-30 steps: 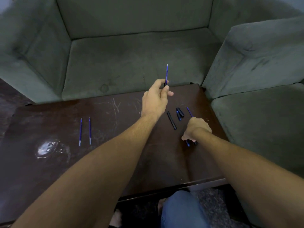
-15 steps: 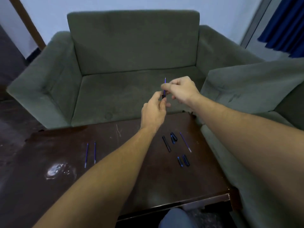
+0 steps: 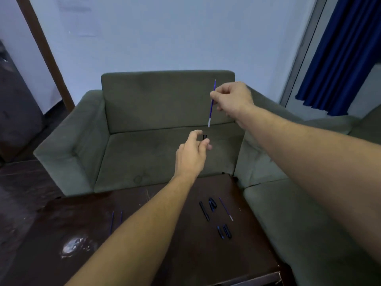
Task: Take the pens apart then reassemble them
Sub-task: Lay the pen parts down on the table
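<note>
**Refill clear of the barrel, both hands raised**

The right hand (image 3: 233, 96) pinches a blue ink refill (image 3: 211, 106) between thumb and forefinger, the other fingers curled in; the refill hangs nearly upright, its pale lower end just above the left hand (image 3: 190, 155). That hand's fingers close around a short black pen barrel (image 3: 204, 137), whose top shows above them. Both forearms reach forward over the dark table (image 3: 185, 265), where more black pen parts (image 3: 204, 210) and loose refills (image 3: 226, 209) lie.
</note>
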